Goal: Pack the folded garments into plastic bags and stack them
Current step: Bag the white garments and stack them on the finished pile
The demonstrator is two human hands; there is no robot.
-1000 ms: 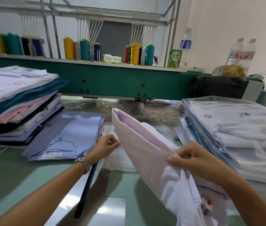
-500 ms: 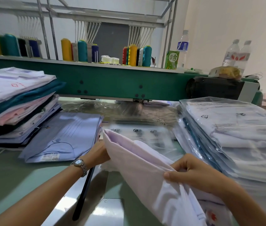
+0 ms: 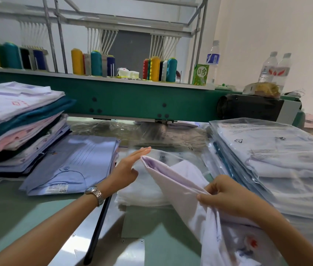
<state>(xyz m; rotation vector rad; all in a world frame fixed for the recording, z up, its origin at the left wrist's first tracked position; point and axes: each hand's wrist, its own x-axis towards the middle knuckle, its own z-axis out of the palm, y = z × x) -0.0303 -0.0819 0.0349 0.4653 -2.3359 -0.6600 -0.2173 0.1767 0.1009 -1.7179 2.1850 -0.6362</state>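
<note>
One view only, from your head. Your right grip (image 3: 226,196) pinches the near edge of the folded lilac garment (image 3: 173,181), whose far corner sits at the mouth of the clear plastic bag (image 3: 171,155) on the desk (image 3: 8,217). Your left grip (image 3: 127,169) is flat, fingers straight, against the lifted bag lip and clasping nothing.

Risks, as I judge them:
- With nothing pinching that lip, the film could drop and the corner would ride over the bag instead of into it.
- The garment hangs slack from one pinch, so its fold may open or bunch at the mouth.
- A hard push could drag the loose empty bags (image 3: 142,194) underneath along with it.
- The packed stack (image 3: 276,150) stands just beside your right forearm — a nudge might slide its slick top packets.

Hard to read: the bag's edges vanish against the film below, so I can't tell how far in the corner is. The garment's near end runs out of frame at the bottom, and your right fingertips are buried in cloth.
</note>
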